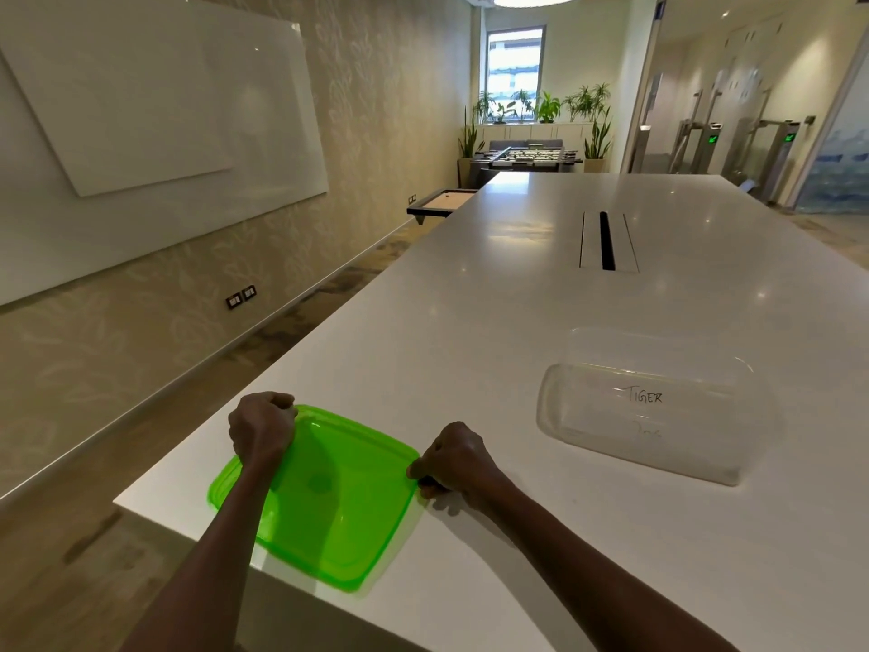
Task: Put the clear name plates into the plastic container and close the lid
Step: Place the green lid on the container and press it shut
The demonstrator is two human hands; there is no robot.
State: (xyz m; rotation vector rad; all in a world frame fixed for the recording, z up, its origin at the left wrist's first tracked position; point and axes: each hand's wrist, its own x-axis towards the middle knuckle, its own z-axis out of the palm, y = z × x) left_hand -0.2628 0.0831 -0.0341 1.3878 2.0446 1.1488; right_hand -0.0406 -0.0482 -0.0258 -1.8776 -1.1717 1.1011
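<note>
A translucent green plastic lid (329, 505) lies at the near left corner of the white table (493, 312), slightly over the table's edge. I cannot make out a container body under it. My left hand (261, 430) is closed on the lid's far left corner. My right hand (454, 461) is closed on its right corner. The clear name plates (658, 416) stand on the table to the right, an arm's length from my right hand. One is marked "TIGER", with fainter writing lower down.
A long cable slot (606, 241) is set into the table's middle farther back. The table's left edge drops to the floor beside a wall with a whiteboard (155, 101). A foosball table (529, 157) and plants stand far off.
</note>
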